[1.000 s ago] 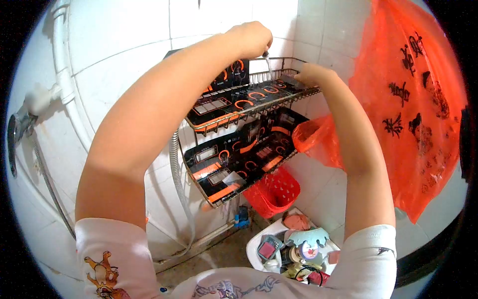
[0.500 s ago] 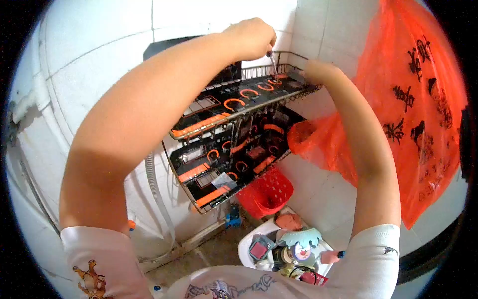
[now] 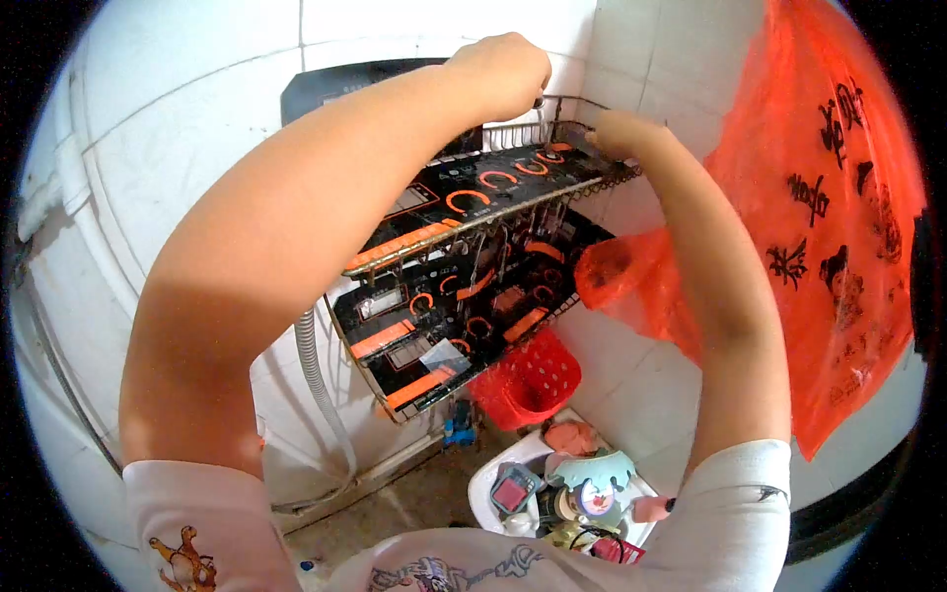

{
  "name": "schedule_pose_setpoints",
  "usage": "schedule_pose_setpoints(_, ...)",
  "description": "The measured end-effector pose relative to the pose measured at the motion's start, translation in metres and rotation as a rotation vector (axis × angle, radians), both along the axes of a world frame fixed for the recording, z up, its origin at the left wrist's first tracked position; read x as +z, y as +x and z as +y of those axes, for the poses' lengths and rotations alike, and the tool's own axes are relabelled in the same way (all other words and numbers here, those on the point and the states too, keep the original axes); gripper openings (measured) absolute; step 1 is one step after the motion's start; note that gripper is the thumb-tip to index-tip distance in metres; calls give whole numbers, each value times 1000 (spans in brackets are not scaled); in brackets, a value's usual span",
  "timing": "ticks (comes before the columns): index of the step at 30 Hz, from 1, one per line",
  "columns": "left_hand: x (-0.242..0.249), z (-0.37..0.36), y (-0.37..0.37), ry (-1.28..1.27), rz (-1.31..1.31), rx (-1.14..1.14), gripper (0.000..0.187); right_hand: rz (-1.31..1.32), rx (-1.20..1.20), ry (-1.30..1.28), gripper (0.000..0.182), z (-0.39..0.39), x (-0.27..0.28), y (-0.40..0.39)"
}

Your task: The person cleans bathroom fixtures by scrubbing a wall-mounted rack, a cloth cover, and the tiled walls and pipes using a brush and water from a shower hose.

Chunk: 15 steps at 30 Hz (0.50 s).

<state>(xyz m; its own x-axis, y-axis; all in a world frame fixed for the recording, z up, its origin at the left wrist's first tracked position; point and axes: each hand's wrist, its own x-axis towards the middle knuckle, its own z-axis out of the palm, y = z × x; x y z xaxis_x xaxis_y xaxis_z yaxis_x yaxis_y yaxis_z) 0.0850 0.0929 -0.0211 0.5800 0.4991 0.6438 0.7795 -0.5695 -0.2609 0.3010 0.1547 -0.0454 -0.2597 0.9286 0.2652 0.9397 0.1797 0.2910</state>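
Note:
My left hand is closed in a fist above the upper shelf of a two-tier wire rack. A small dark end of a thin metal tool shows below its fingers; the rest is hidden or blurred. At the rack's right back corner is my right hand, its fingers curled beside a greyish patch. What they grip, if anything, cannot be made out. Black sheets with orange rings and bars, the upper sheet and the lower sheet, cover both shelves.
A large red plastic bag with black characters hangs on the right. Beneath the rack are a red perforated basket and a white basin holding several items. A grey corrugated hose runs down the tiled wall.
The thin metal shaft that hung below my left hand has dropped from sight, leaving a dark end visible. My right hand has shifted slightly left against the rack. The view has moved slightly.

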Motion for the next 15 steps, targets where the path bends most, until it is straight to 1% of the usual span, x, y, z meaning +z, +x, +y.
schedule_pose_setpoints(1,0,-2,1,-12,-9,-20,19,36,6,13,45,-10,0,-2)
schedule_pose_setpoints(4,1,-4,4,-23,-22,-56,19,-13,119,-108,46,-50,12,-9)
schedule_pose_setpoints(7,1,-3,2,-29,-41,-48,19,10,-190,-224,47,-67,26,-3)
schedule_pose_setpoints(10,3,-4,1,-36,-74,-49,19,-76,-112,-103,48,-17,9,21)
schedule_pose_setpoints(13,0,-1,0,-16,-73,-69,19,-119,164,33,47,-1,-2,5)
schedule_pose_setpoints(14,1,1,0,0,-72,-76,19,-65,165,-13,47,-3,-2,3)
schedule_pose_setpoints(15,2,3,0,3,-64,-75,19,-15,167,-60,46,-22,4,-5)
